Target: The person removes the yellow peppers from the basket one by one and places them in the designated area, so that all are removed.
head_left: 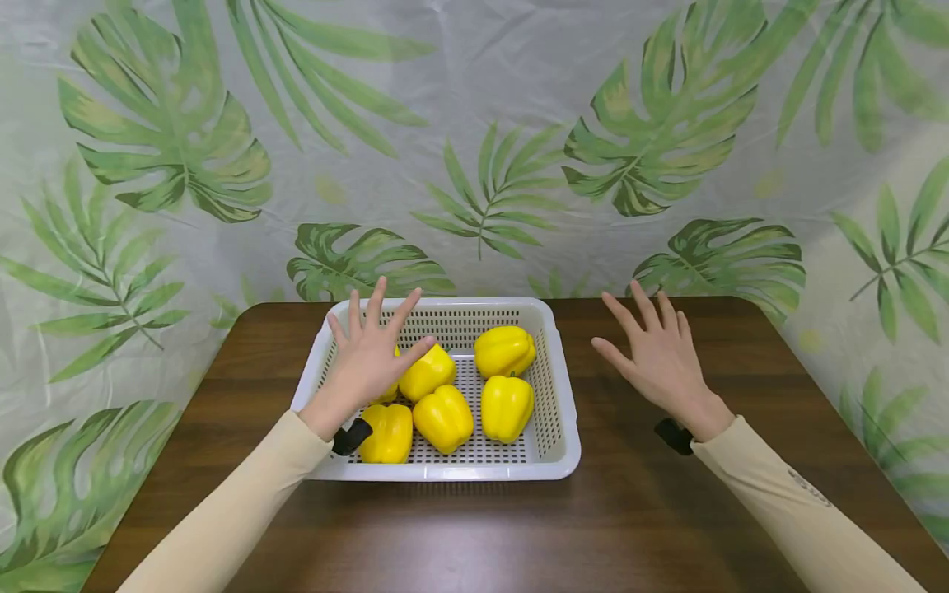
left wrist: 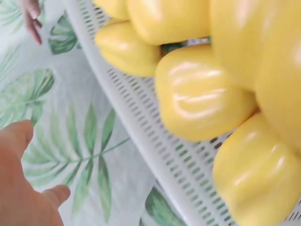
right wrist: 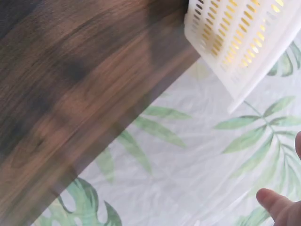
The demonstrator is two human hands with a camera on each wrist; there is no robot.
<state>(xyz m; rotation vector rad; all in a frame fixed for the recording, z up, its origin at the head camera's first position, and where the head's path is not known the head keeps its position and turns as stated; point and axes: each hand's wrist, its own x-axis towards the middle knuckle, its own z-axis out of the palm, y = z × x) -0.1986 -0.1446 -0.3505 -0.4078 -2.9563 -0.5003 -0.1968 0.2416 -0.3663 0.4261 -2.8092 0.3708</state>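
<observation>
Several yellow bell peppers [head_left: 443, 418] lie in a white perforated plastic basket [head_left: 558, 395] on the table. Over the basket's left side hovers my left hand [head_left: 368, 354], fingers spread and straight, holding nothing; it partly hides one pepper behind it. To the right of the basket, my right hand [head_left: 662, 362] is held above the table with its fingers extended and nothing in them. In the left wrist view, peppers [left wrist: 202, 94] fill the right side and the left hand [left wrist: 23, 183] shows at the lower left. The right wrist view catches the basket's outer wall [right wrist: 225, 42] and a fingertip.
A dark brown wooden table [head_left: 504, 535] extends on both sides of the basket and in front of it. Behind the table hangs a pale cloth [head_left: 511, 91] printed with green leaves. Dark bands [head_left: 675, 435] sit on both wrists.
</observation>
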